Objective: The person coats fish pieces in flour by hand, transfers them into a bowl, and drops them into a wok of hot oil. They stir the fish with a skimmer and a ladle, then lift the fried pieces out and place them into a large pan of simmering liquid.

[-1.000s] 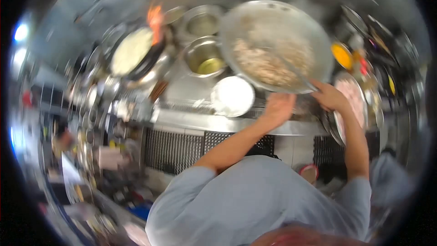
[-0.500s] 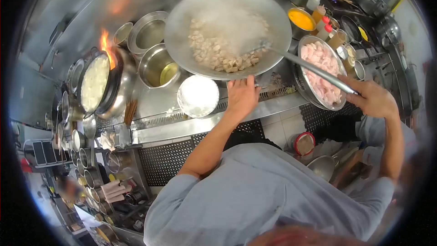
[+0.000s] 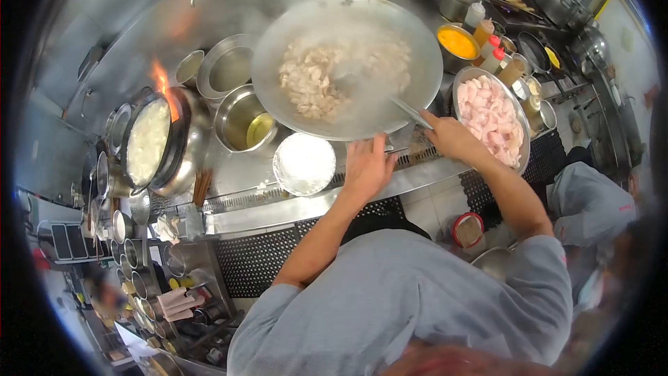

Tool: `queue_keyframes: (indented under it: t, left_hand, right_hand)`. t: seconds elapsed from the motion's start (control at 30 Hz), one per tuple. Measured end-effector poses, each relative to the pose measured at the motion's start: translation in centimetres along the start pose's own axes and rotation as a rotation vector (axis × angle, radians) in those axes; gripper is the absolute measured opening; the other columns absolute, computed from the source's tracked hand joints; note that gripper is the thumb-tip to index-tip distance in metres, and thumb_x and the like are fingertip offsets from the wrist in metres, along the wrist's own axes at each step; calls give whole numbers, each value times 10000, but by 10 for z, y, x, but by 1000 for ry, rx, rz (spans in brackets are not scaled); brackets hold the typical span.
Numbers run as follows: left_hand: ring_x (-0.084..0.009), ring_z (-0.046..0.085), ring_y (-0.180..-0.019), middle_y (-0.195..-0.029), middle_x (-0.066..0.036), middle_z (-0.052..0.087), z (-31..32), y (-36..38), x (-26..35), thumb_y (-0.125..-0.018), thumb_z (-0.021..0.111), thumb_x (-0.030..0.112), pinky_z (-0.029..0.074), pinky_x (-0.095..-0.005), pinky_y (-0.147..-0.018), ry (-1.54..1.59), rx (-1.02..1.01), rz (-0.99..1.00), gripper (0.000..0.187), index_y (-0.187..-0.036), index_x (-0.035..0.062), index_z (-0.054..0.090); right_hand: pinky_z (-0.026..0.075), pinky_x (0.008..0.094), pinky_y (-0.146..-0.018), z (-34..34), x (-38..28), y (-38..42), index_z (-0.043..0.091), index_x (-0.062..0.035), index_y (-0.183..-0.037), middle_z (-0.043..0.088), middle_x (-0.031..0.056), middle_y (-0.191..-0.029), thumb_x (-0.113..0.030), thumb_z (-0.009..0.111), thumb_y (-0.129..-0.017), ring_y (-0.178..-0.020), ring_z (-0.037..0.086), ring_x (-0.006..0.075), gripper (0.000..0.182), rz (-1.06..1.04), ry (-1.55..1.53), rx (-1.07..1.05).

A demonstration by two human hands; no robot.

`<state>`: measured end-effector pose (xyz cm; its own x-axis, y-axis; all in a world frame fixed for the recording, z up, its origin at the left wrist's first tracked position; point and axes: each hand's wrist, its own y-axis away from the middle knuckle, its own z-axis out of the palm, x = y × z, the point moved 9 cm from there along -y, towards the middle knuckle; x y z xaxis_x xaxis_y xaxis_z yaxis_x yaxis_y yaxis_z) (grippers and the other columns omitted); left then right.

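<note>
A wide steaming wok holds pale chunks of meat. My left hand is at its near edge, the fingers on what looks like a short handle there, partly hidden. With my right hand I grip the metal handle of a long wok spatula that reaches into the wok. Its head, down among the meat, is blurred by steam and motion. Just left of my left hand stands a bowl of white powder or paste. Right of the wok, a metal bowl is heaped with raw pale-pink meat.
Flame rises beside a second pan with pale food at left. Pots, one holding oil, stand between. Orange liquid fills a pot near squeeze bottles. Another person's grey sleeve is at right.
My right hand has moved left and forward, pushing the spatula deeper into the wok. The meat has been shifted to the left and far side. My left hand stays at the rim.
</note>
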<state>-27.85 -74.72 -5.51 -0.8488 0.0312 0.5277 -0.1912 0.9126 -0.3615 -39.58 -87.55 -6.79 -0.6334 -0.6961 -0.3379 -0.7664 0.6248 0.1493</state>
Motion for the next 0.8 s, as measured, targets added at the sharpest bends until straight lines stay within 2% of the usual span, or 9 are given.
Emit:
queue_keyframes:
  t: [0.1,0.17,0.27,0.37,0.47,0.53,0.57,0.63,0.8]
  left_hand:
    - [-342,548,-924,-947,-157,610,-46,28,16,-769,647,130,407,-410,-837,139,250,159,379,-1091,-2,497]
    - [-303,583,-889,-972,-160,607,-56,62,-13,-798,611,89,466,-378,-765,314,250,-48,337,-1110,8,512]
    - [-199,615,-610,-825,-160,626,-35,134,-87,-833,594,131,471,-307,-545,508,180,-550,297,-1097,18,517]
    - [-335,627,-654,-759,-194,636,-2,222,-147,-837,583,202,489,-403,-585,177,-109,-769,262,-1016,22,521]
    - [-393,614,-771,-823,-230,631,67,368,-215,-829,576,248,483,-476,-649,44,-363,-848,282,-991,24,520]
    - [-388,611,-820,-852,-240,627,88,440,-218,-812,580,265,485,-468,-682,12,-463,-979,302,-977,16,531]
    - [-382,609,-839,-872,-244,626,78,455,-198,-803,581,271,488,-454,-695,-28,-446,-1036,305,-958,12,541]
    - [-357,603,-803,-843,-224,613,109,521,-205,-809,567,247,484,-444,-663,47,-557,-1122,266,-938,16,542]
    - [-295,586,-714,-771,-174,581,172,612,-221,-823,532,186,472,-421,-585,315,-687,-1220,173,-889,26,543]
  right_hand:
    - [449,445,-828,-12,-5,0,391,5,-1298,594,286,-988,-211,485,-876,-925,579,418,484,34,-244,77]
    - [447,430,-842,-27,-4,-2,400,14,-1289,582,292,-1020,-223,489,-877,-946,574,415,484,34,-283,175]
    - [443,419,-855,-54,17,-15,417,28,-1265,581,291,-1031,-239,500,-878,-972,567,412,477,76,-273,298]
    - [447,427,-839,-71,43,-41,428,24,-1243,561,306,-1062,-243,520,-871,-959,566,426,467,280,-298,159]
    - [497,425,-672,-77,50,-60,435,2,-1227,611,272,-892,-204,528,-859,-763,624,383,432,-15,33,416]
    - [459,349,-460,-40,54,-52,462,-6,-1175,552,125,-670,-160,526,-848,-512,559,228,366,389,-423,-63]
    - [459,349,-460,-34,48,-51,462,-6,-1175,552,125,-670,-160,526,-848,-512,559,228,366,383,-417,-65]
    - [364,251,-369,12,32,-43,499,-10,-1005,394,-8,-585,-114,526,-837,-438,414,87,199,466,-1224,-207]
    - [313,234,-352,38,-4,-25,443,-49,-856,385,-19,-602,-79,531,-832,-422,367,71,96,520,-1750,-462]
